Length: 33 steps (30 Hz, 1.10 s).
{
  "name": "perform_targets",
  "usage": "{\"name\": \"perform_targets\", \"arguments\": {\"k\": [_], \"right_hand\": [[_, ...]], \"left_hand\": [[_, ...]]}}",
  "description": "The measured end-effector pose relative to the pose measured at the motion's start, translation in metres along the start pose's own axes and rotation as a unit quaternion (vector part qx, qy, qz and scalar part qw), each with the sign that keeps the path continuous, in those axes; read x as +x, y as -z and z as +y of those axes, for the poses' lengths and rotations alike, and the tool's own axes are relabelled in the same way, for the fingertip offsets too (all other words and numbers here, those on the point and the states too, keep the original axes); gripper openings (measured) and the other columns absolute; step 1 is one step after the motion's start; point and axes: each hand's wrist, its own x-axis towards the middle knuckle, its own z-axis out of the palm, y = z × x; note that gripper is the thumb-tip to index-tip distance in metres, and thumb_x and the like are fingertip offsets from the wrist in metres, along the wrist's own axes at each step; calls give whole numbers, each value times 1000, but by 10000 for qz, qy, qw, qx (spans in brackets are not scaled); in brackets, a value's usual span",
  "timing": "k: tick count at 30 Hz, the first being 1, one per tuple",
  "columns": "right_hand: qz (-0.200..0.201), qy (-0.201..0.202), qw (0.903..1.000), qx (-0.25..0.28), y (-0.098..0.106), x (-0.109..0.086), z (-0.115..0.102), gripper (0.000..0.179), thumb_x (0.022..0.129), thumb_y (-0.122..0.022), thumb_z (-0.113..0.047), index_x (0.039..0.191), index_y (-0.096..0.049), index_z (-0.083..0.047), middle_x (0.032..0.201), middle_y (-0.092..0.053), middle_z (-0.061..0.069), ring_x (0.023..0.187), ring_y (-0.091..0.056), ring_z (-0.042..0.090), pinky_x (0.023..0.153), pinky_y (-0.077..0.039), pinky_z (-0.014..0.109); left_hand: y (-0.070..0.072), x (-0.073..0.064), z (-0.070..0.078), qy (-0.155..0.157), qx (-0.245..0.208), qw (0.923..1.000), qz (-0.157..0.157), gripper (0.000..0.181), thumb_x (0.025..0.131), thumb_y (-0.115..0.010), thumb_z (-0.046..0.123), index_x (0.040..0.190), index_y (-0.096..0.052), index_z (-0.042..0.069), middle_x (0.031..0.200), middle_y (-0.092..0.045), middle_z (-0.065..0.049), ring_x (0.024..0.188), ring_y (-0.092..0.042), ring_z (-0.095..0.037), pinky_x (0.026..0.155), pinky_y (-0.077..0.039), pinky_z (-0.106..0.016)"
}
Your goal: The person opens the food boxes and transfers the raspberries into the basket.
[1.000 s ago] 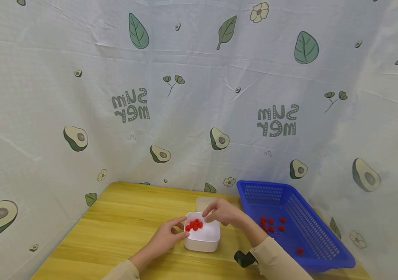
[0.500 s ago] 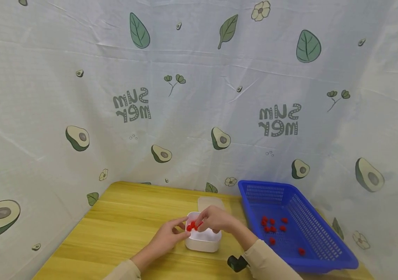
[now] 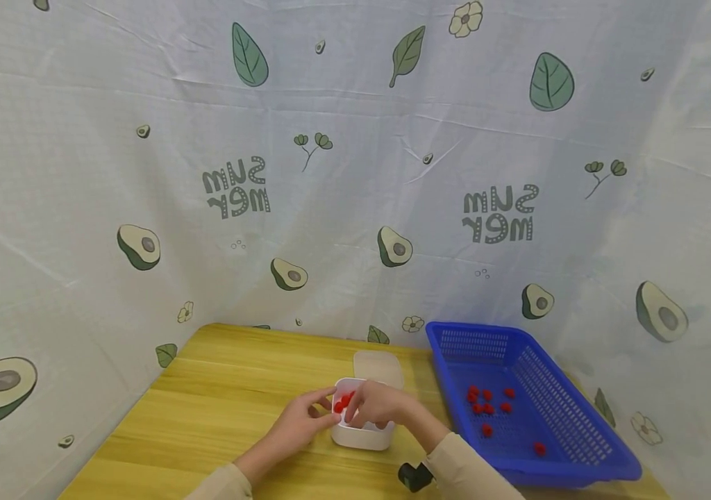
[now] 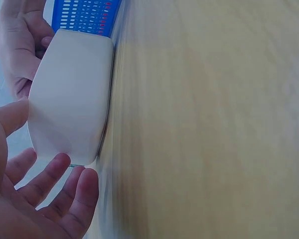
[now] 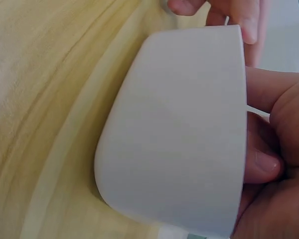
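Observation:
A white square box (image 3: 363,439) with rounded corners stands on the wooden table, with several small red round pieces (image 3: 344,401) inside at its left. My left hand (image 3: 296,421) holds the box's left side, thumb near the front corner and fingers toward the back. In the left wrist view its thumb (image 4: 11,117) lies at the rim and the fingers reach around the lower side. My right hand (image 3: 387,404) dips into the box from the right, its fingers bent. The rim hides those fingertips in the right wrist view, so I cannot tell whether they pinch a piece.
A blue perforated basket (image 3: 537,410) stands at the right, with several red pieces (image 3: 487,409) on its floor. A pale flat square lid (image 3: 378,366) lies behind the box. By the right sleeve is a black device (image 3: 414,477). A printed curtain (image 3: 343,208) hangs behind the table.
My right hand has moved from above the box's back rim down and into the box. The left hand keeps its place at the box. The black device has shifted left with the right arm.

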Motion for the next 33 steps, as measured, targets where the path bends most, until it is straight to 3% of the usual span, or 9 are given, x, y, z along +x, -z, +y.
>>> {"name": "perform_targets", "arguments": {"k": [2,6,11,20,27,33], "right_hand": [[21,5,9994,-334,-3,2,0,4,86,-75,-14,85,-78,-16,79,-62,-4,44,-34,11,44,-34,23],[133,148,9957,-905,-7,5,0,5,86,-74,-18,86,-80,-17,72,-61,-5,46,-39,10,45,-36,22],[282,379,9918,-1189,-12,9,3,11,87,-73,-20,86,-81,-12,68,-61,-7,51,-43,9,47,-37,22],[634,590,9930,-798,-20,13,6,17,85,-78,-20,79,-75,-4,70,-66,-2,59,-52,12,57,-49,25],[866,915,9893,-742,-24,14,7,22,84,-78,-16,68,-70,-3,58,-58,-4,50,-44,7,50,-40,21],[915,860,9904,-569,-26,14,8,25,84,-78,-15,64,-69,-3,55,-55,-6,49,-42,6,48,-36,20]], "left_hand": [[1,0,0,-26,18,10000,10,55,93,-73,30,143,-57,13,110,-64,-4,90,-57,-19,70,-49,-25],[0,0,1,-46,20,10000,15,54,93,-73,30,143,-57,13,110,-64,-5,89,-57,-19,69,-49,-26],[-1,0,0,-12,-16,10000,14,55,93,-73,30,142,-57,13,110,-63,-4,89,-57,-19,69,-49,-26],[-2,0,0,19,-29,10000,38,54,93,-73,29,142,-58,13,109,-63,-4,89,-57,-19,69,-49,-26],[-1,-1,1,31,-49,10000,27,54,93,-73,29,142,-57,13,109,-63,-4,89,-57,-19,68,-49,-25],[0,-2,1,-10,-42,10000,40,54,93,-73,28,142,-57,12,109,-63,-5,88,-57,-18,68,-49,-25]]}}
